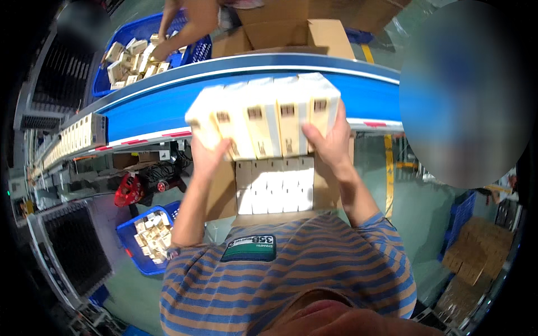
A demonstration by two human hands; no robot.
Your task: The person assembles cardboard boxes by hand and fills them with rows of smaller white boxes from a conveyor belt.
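The person's left hand and right hand grasp a row of pale cartons from its two ends, squeezing it between them. The row lies directly between the palms, its cartons pressed side by side, with each thumb on the near face and the other fingers mostly hidden.

Just below the grip, toward the person's body, an open cardboard box contains more cartons packed in rows, their white ends facing up. Beyond the grip runs a blue conveyor belt; the held row overlaps it in view, and whether they touch cannot be told. Left of the grip, a line of upright cartons extends along the conveyor. Farther off, past the belt and to the left, a co-worker's hand reaches into a blue basket of loose cartons.
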